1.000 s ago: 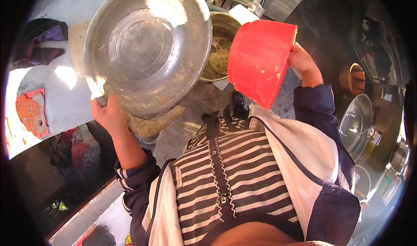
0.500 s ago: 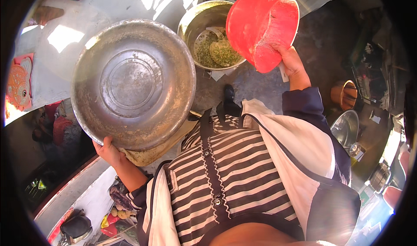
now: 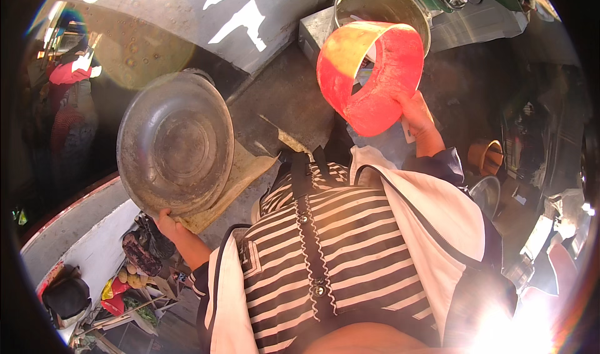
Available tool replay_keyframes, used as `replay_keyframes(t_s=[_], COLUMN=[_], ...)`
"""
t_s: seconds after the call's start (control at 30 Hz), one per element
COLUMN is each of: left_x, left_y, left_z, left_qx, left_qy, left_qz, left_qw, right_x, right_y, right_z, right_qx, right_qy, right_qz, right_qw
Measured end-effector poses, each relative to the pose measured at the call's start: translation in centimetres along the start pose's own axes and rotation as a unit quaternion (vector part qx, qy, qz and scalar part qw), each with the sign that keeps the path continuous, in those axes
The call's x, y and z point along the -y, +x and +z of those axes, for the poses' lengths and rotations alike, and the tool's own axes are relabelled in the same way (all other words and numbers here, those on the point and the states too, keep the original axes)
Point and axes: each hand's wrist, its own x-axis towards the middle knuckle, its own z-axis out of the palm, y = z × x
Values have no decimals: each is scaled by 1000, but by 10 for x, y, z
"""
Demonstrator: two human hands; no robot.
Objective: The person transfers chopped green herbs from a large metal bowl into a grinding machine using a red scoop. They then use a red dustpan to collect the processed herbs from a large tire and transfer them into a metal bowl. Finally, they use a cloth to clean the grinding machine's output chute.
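A wide, shallow, round basin of dull grey metal (image 3: 178, 142) stands tilted left of the frame's centre, its underside facing the camera. Concentric rings mark its base, and the metal looks scuffed and stained, with brownish blotches. The left hand (image 3: 172, 226) has its lower edge, fingers closed around the rim; part of the grip is hidden behind the metal. Just beside and partly behind the basin, toward the centre, hangs a flat tan piece with a worn edge (image 3: 240, 182); whether the hand also holds it I cannot tell.

In the upper middle, slightly right, a deep red tub with a round mouth (image 3: 374, 113) is tipped on its side. Its surface is smudged with pale residue, and sunlight turns its upper left wall orange-yellow. What shows inside its opening is unclear. The right hand (image 3: 415, 113) grips its lower right wall, fingers bent against the red surface, some out of sight.

Behind the tub, at the top of the frame, sits a large round metal pot (image 3: 387, 4), partly covered by it. An orange-brown bucket (image 3: 484, 157) stands at the right, well apart from both hands.
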Motion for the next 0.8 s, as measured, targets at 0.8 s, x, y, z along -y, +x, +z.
replay_keyframes(t_s=[0.8], left_x=[110], left_y=[-34], left_z=[-125], left_qx=[-62], left_qy=[-228], left_qz=[-352], left_qw=[906], right_x=[-87], right_y=[93], right_z=[318], right_qx=[334], right_qy=[-272], right_qz=[169], right_qw=[887])
